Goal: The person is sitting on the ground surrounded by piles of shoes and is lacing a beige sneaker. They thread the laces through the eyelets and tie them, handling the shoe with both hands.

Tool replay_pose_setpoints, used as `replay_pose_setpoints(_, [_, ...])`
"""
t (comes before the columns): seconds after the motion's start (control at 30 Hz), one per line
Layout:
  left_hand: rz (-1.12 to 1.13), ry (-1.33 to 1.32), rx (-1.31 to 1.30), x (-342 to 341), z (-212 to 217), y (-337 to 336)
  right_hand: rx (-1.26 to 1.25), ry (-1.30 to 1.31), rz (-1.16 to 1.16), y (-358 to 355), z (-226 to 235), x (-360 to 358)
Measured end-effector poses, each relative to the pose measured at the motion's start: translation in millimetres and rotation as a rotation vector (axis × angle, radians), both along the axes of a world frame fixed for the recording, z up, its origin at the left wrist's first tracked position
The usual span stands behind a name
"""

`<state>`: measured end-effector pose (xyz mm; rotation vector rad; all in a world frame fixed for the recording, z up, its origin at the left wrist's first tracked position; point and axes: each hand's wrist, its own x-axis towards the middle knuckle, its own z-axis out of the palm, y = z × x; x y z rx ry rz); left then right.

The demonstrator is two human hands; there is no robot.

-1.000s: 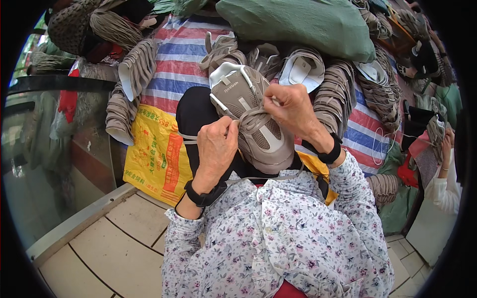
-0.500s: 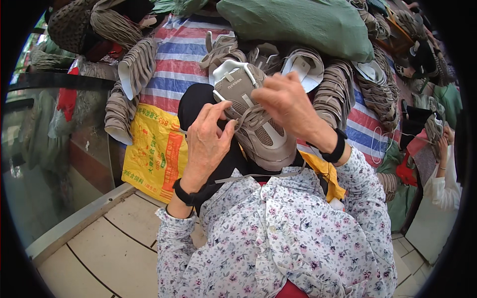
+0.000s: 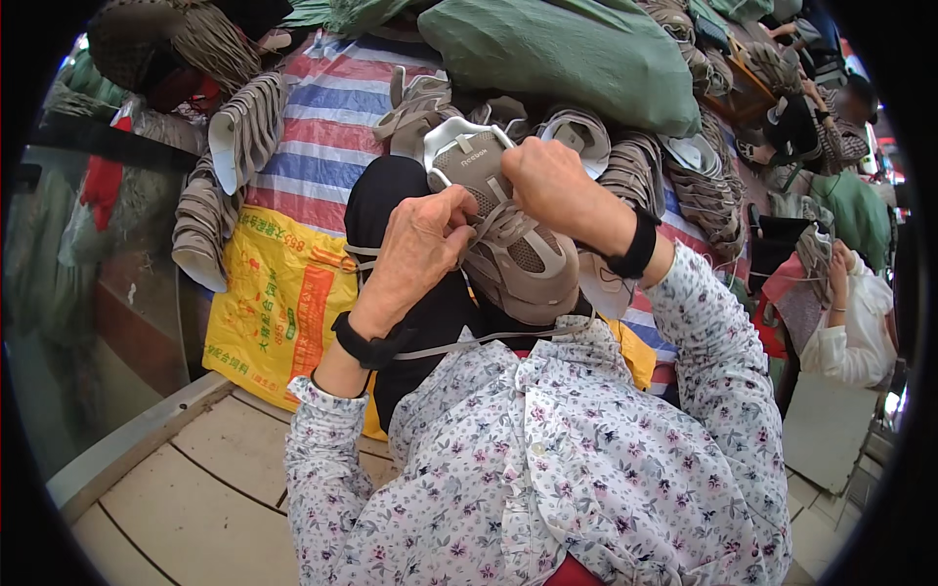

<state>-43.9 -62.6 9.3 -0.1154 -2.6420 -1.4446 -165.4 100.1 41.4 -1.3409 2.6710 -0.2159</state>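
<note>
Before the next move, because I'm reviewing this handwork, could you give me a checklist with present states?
1. Shoe toe toward the floral shirt: ok.
2. Left hand close beside the laces: ok.
3. Right hand at the shoe's other side: ok.
4. Laces gripped by either hand: cannot tell; contact is partly hidden.
5. Laces tied tight: cannot tell.
6. Thin grey strip clear of the left wristband: cannot tell.

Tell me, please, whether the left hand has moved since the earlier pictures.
Yes: judged against the yellow bag, the left hand has shifted up the picture, away from the person's body.
</note>
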Motion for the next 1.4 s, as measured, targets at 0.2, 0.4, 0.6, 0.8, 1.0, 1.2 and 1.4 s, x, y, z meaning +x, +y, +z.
replay_pose_setpoints(0.2, [0.036,0.05,0.087,-1,-15,6,0.022,-0.03,-0.03,1,-8,-5])
replay_pose_setpoints(0.4, [0.031,0.046,0.091,-5,-22,6,-0.04,0.102,0.123,13,-25,-10])
replay_pose_setpoints(0.6, [0.036,-0.004,0.197,-3,-21,6,-0.744,-0.69,0.093,-14,7,21])
replay_pose_setpoints(0.8, [0.117,-0.094,0.383,-1,-13,10,-0.396,-0.624,0.047,9,-20,4])
replay_pose_setpoints(1.0, [0.143,-0.131,0.302,-3,-12,10,-0.263,-0.634,0.223,5,-14,-8])
replay_pose_setpoints(1.2, [0.177,-0.155,0.309,-5,-7,14,-0.137,-0.432,0.391,0,-12,-15])
replay_pose_setpoints(1.4, [0.288,-0.03,0.342,-19,-9,10,-0.251,0.02,0.292,25,8,-31])
